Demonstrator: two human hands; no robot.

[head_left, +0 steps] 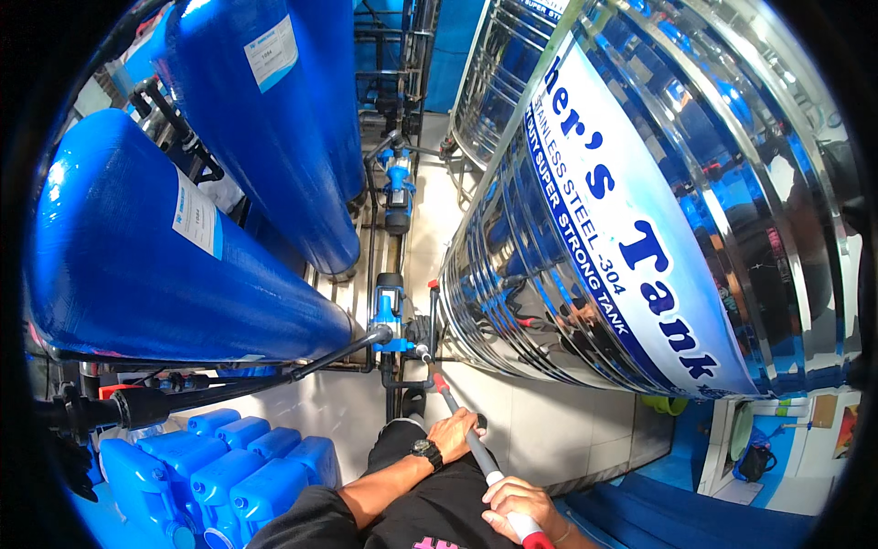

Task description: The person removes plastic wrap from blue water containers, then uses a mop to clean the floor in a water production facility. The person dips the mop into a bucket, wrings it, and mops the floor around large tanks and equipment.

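A long pole [481, 453] with grey, white and red sections slants across my front. My left hand [453, 434], with a black watch [426, 453] on its wrist, is closed around the grey section. Lower down and nearer my body, my right hand [519, 504] grips the white section. The pole's far end reaches the floor pipes beside a blue and black pump [388, 309]; what is fitted to its tip is too small to tell. To the right of the pole stands a large stainless steel tank [521, 274] with a printed banner.
Tall blue pressure vessels [185, 274] stand at the left. A black pipe [240, 391] crosses at the lower left, above several blue jerrycans [267, 491]. Farther off is a second pump [396, 192] among pipes. A second steel tank [490, 89] stands behind. Pale tiles [549, 425] cover the floor.
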